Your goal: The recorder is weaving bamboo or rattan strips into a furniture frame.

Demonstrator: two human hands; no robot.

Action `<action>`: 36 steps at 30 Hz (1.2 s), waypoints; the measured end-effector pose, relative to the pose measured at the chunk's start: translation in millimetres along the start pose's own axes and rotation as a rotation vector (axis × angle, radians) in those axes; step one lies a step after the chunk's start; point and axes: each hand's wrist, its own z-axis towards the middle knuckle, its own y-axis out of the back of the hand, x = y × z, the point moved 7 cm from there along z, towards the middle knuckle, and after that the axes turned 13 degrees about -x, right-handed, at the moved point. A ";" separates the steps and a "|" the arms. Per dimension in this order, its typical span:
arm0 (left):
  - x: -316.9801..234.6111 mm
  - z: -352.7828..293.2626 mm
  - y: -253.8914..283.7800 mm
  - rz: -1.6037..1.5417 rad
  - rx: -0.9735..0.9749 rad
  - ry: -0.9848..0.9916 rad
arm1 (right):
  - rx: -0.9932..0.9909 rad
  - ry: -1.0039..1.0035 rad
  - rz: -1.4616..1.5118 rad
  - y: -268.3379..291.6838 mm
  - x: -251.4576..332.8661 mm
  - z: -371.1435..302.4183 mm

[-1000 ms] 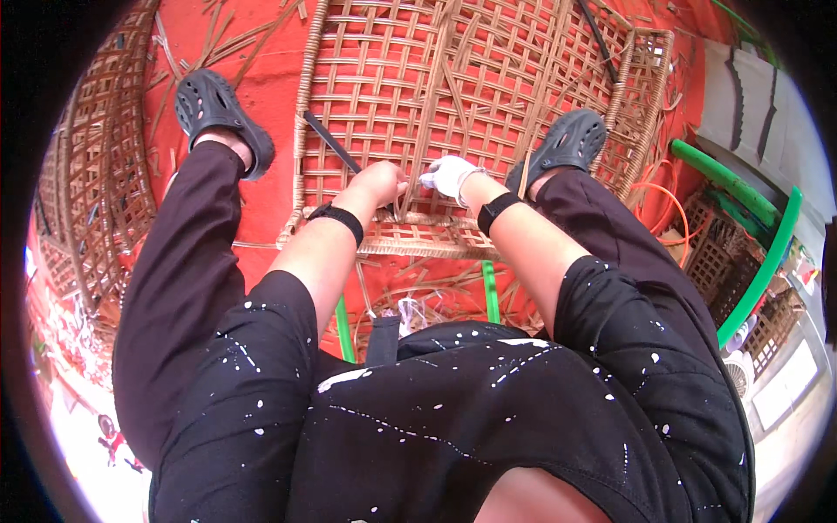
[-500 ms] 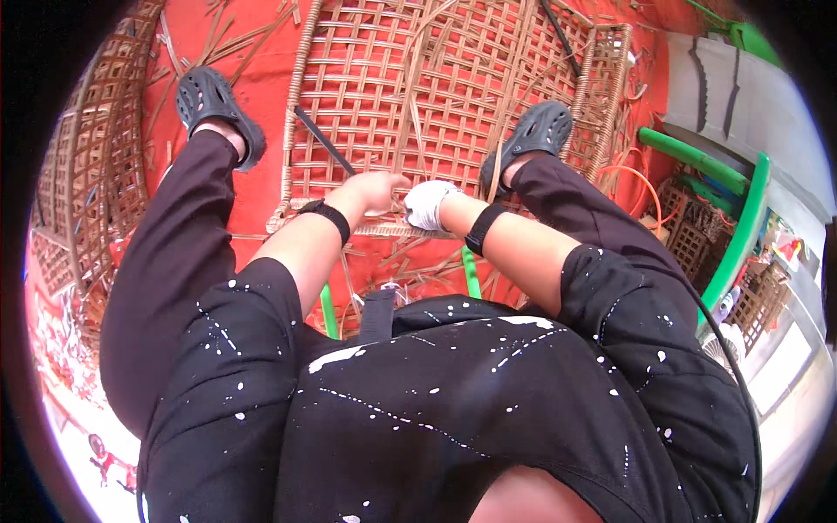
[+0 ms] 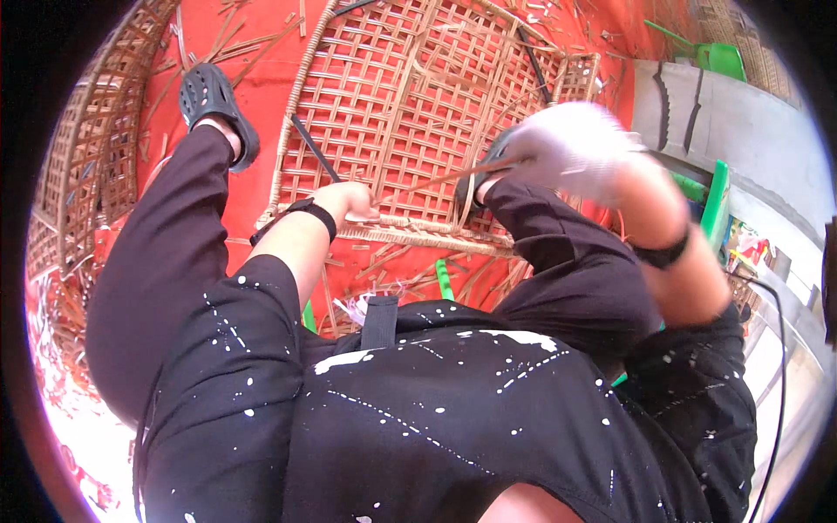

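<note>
A brown woven wicker panel with a wrapped rim lies in front of me between my feet. At its near edge my bare left hand is closed, fingers curled by the weave; what they grip is hidden. My right hand, in a white glove and smeared by motion, is raised over the panel's right side. From it a thin brown cane strip runs taut down to the left, toward the weave beside my left hand. Dark stiff bars lie across the panel's edges.
My feet in dark clogs flank the panel. Loose cane scraps litter the red floor covering. Another woven piece stands at the left. Right of me are a green frame, a grey sheet and a black cable.
My right hand has pulled up and away to the right from beside my left hand, drawing the cane strip out straight. My left hand stays at the panel's near edge, slightly lower left.
</note>
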 end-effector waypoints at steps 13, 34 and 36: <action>40.2 -37.4 -5.0 -0.444 0.041 0.390 | 0.244 -0.650 -0.506 -119.6 23.6 52.7; 65.3 -10.2 0.9 -0.211 0.046 0.384 | -0.015 -0.960 1.882 -317.2 70.4 166.4; 74.4 -10.8 0.0 -0.176 0.061 0.399 | 0.113 -0.830 1.960 -314.1 80.4 170.8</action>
